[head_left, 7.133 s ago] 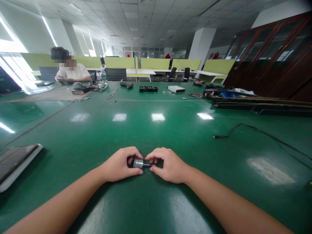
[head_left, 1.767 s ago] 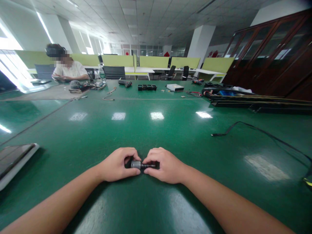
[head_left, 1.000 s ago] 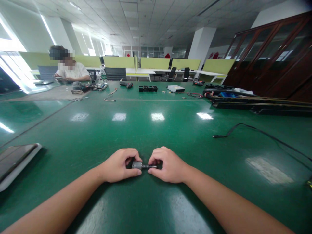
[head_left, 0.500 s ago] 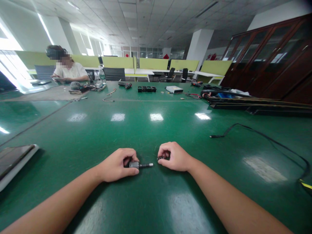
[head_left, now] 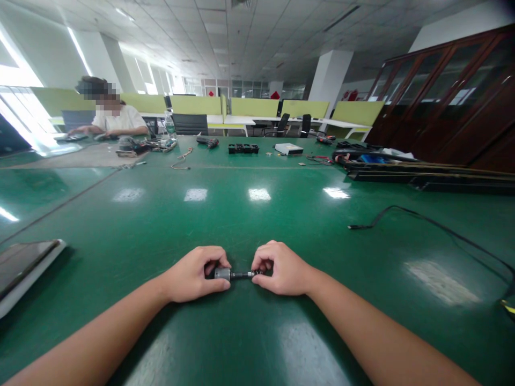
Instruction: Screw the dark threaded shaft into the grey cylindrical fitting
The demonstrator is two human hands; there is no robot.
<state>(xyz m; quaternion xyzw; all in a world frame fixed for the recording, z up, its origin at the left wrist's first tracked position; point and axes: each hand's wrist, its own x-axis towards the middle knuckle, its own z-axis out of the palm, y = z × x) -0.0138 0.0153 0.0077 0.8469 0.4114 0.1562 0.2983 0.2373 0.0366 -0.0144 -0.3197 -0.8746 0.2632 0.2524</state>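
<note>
My left hand (head_left: 200, 274) is closed around a small grey metal cylinder with a thin dark shaft (head_left: 240, 275), which looks like a small motor; its shaft points right. Between the thumb and fingers of my right hand (head_left: 280, 268) is a small dark ridged piece (head_left: 256, 272), mostly hidden by the fingertips. This piece meets the bright tip of the shaft; whether it sits over the tip or only touches it, I cannot tell. Both hands rest low over the green tabletop (head_left: 249, 332).
At the left edge lies a tablet-like device (head_left: 28, 268). A black cable (head_left: 418, 213) curves across the right side. Along the far side are a black bracket (head_left: 243, 148), a silver box (head_left: 288, 148), a power tool (head_left: 207, 141) and long black rails (head_left: 426, 174). Another person (head_left: 116, 118) sits at far left.
My right hand has moved left and slightly nearer, bringing the dark ridged piece to the shaft's tip. My left hand stays almost still. The other person's arm has shifted outward.
</note>
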